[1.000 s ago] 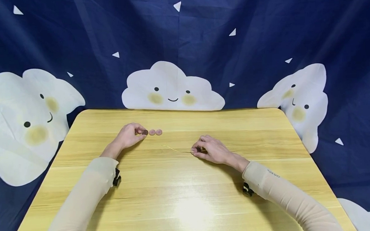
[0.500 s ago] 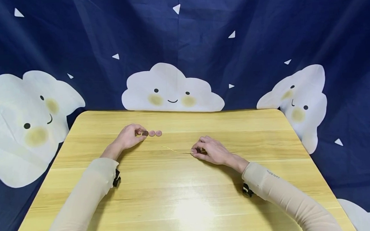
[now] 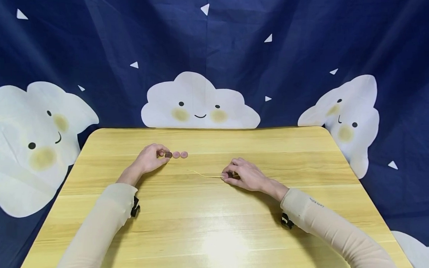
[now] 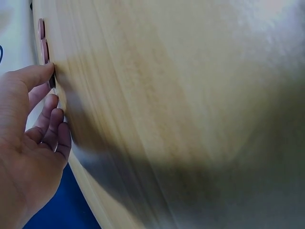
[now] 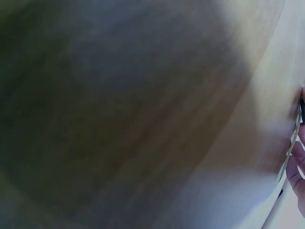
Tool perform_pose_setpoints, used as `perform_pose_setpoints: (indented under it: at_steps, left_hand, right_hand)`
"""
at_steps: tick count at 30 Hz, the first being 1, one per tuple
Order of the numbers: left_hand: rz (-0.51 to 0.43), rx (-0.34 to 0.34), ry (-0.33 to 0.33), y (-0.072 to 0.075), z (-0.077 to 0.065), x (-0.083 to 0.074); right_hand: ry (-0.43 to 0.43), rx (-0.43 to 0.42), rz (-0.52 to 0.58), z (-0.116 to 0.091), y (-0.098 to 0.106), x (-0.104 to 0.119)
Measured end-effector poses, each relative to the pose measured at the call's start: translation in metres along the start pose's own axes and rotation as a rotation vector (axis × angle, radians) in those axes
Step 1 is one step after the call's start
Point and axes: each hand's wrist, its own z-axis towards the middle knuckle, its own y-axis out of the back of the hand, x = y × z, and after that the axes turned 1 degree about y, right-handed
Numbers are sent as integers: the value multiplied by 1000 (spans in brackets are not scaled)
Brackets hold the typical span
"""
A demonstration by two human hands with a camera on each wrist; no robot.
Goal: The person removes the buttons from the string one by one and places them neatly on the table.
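In the head view my left hand (image 3: 150, 157) holds a dark brown button (image 3: 168, 154) between thumb and finger, at the table surface. Just right of it, a pink button (image 3: 176, 155) and another pink button (image 3: 184, 154) lie flat in the same row. My right hand (image 3: 248, 175) pinches a pink button (image 3: 225, 176) with a dark one (image 3: 230, 175) behind it, partly hidden by the fingers. A thin yellow cord (image 3: 205, 175) extends left from the pink button across the wood. Its other end (image 5: 289, 148) shows beside the fingers in the right wrist view.
The light wooden table (image 3: 175, 227) has rounded far corners. A dark blue curtain (image 3: 232, 41) with white clouds hangs behind it and at both sides. Both forearms reach in from the near edge, each with a black wrist strap.
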Motion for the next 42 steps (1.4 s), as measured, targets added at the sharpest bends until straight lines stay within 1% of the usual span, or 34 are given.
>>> perform_pose_setpoints:
  at_steps: [7, 13, 17, 23, 26, 31, 38, 42]
  left_hand:
    - [-19, -17, 5, 0, -2, -2]
    - [-53, -82, 7, 0, -6, -11]
    - [-66, -127, -27, -2, -9, -22]
    - [-93, -159, -115, -13, -14, -43]
    - [-100, -158, -162, -21, -15, -53]
    - [-99, -130, -225, -35, -16, -68]
    - [-76, -106, -287, -55, -17, -83]
    - [-76, -73, -319, -64, -18, -92]
  right_hand:
    - [10, -2, 1, 0, 1, -1]
    - [7, 2, -1, 0, 0, -2]
    - [3, 3, 1, 0, 0, -3]
    - [4, 7, -2, 0, 0, -4]
    - [3, 7, -4, 0, 0, -4]
    - [2, -2, -2, 0, 1, -4]
    - [-1, -2, -1, 0, 2, -3]
    - [-5, -5, 3, 0, 1, -3]
